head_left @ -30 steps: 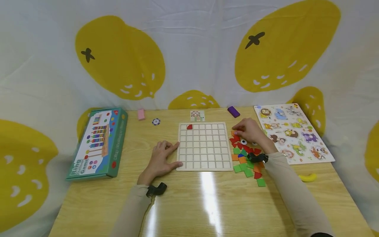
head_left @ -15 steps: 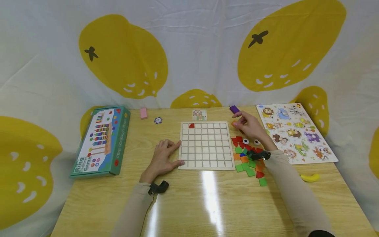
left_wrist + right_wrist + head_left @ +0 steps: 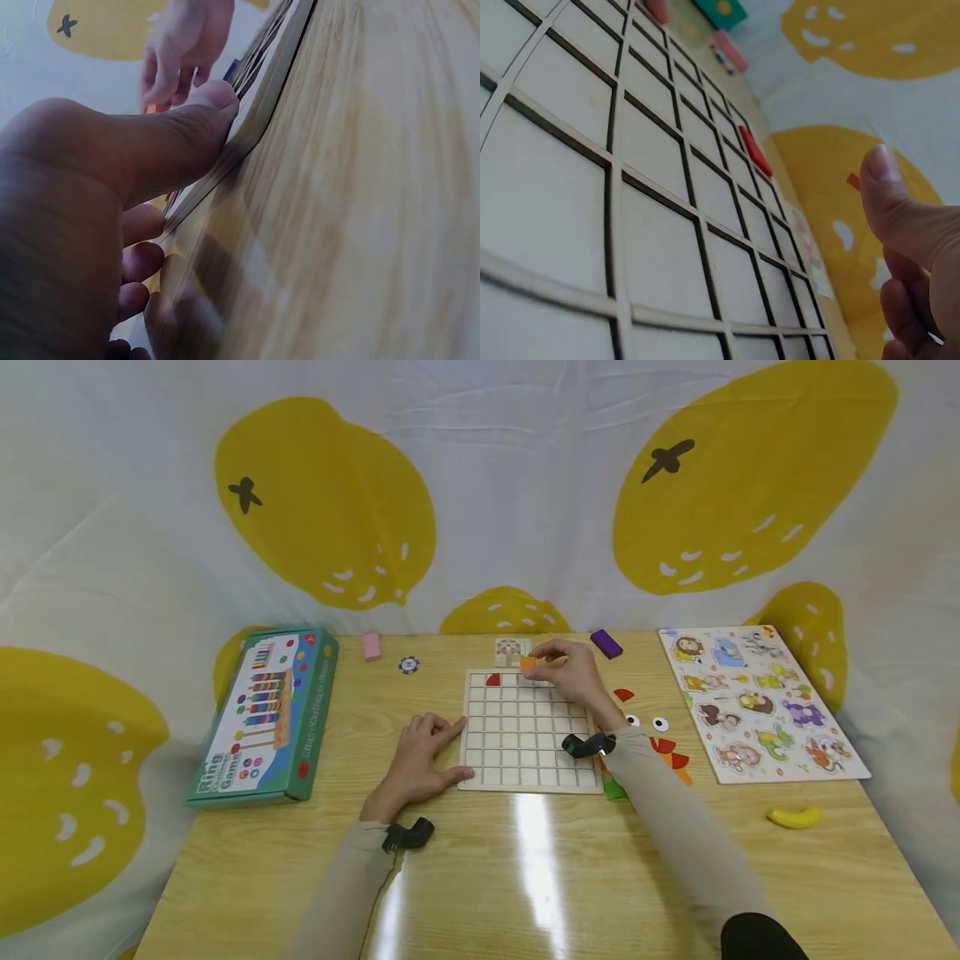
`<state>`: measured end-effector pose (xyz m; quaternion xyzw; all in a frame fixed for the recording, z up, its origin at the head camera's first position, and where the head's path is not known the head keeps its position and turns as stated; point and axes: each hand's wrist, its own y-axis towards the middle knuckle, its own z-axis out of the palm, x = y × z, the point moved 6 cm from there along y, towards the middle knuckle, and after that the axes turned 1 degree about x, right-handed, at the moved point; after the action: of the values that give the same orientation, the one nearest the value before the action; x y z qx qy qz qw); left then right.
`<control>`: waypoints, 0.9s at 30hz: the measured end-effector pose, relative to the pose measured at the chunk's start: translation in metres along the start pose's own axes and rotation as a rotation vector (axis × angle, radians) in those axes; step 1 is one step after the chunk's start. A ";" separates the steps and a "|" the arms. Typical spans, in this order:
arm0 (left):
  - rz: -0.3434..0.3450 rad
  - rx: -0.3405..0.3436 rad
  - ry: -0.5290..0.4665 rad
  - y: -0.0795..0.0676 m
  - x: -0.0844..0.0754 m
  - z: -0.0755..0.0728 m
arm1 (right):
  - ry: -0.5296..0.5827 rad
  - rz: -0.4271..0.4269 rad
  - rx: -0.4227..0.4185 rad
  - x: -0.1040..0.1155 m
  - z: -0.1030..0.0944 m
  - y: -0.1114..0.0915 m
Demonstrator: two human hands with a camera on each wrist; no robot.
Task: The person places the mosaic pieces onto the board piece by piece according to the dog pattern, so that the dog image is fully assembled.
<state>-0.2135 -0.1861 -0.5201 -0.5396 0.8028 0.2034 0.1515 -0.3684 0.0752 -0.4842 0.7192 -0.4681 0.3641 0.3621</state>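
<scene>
In the head view my right hand pinches a small orange square tile between thumb and fingers, above the far edge of a wooden grid board. Only a sliver of that orange tile shows past the thumb in the right wrist view. A red quarter-round tile lies in a cell of the far row. My left hand rests at the board's left side, its thumb on the edge near the close corner. Its other fingers are loosely bent there.
Loose red tiles, green ones and eye discs lie right of the board, partly under my right sleeve. A picture card and purple block stand behind. An animal puzzle and toy banana are right, a game box left.
My right hand has picked up the orange tile from beside the board and carried it left over the far row. The left hand has stayed at the board's edge.
</scene>
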 end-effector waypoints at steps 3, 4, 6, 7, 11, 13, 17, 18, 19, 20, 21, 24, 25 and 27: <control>-0.004 0.009 -0.002 0.001 -0.001 0.001 | -0.053 0.001 -0.009 -0.003 0.013 0.006; -0.004 0.011 -0.001 0.001 -0.001 0.001 | -0.075 0.000 -0.009 -0.003 0.016 0.007; -0.002 0.013 0.005 0.001 -0.001 0.001 | -0.115 -0.013 -0.010 -0.004 0.022 0.009; -0.001 0.015 0.010 0.001 -0.001 0.001 | -0.141 -0.025 -0.012 -0.004 0.024 0.010; -0.006 0.019 0.019 0.001 0.000 0.000 | -0.222 -0.066 -0.006 -0.003 0.032 0.012; -0.006 0.017 0.019 0.001 -0.001 -0.001 | -0.246 -0.070 0.000 -0.003 0.035 0.012; 0.001 0.007 0.016 0.002 -0.003 -0.002 | -0.239 -0.053 0.024 -0.005 0.035 0.010; 0.002 0.005 0.017 0.002 -0.003 -0.002 | -0.230 -0.056 0.029 -0.004 0.034 0.010; 0.001 0.004 0.015 0.002 -0.002 -0.002 | -0.220 -0.060 0.034 -0.004 0.034 0.009; 0.001 0.004 0.015 0.002 -0.002 -0.001 | -0.207 -0.060 0.039 -0.003 0.034 0.009; -0.001 0.006 0.013 0.002 -0.002 -0.001 | -0.198 -0.060 0.043 -0.003 0.034 0.009; -0.001 0.003 0.010 0.002 -0.001 -0.001 | -0.183 -0.052 0.056 -0.003 0.036 0.009; 0.000 0.001 0.009 0.002 -0.001 -0.001 | -0.186 -0.047 0.062 -0.003 0.036 0.009; 0.001 -0.004 0.009 0.001 0.000 -0.001 | -0.204 -0.038 0.074 -0.003 0.038 0.009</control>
<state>-0.2147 -0.1859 -0.5194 -0.5403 0.8034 0.2026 0.1468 -0.3710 0.0406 -0.5029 0.7740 -0.4751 0.2993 0.2927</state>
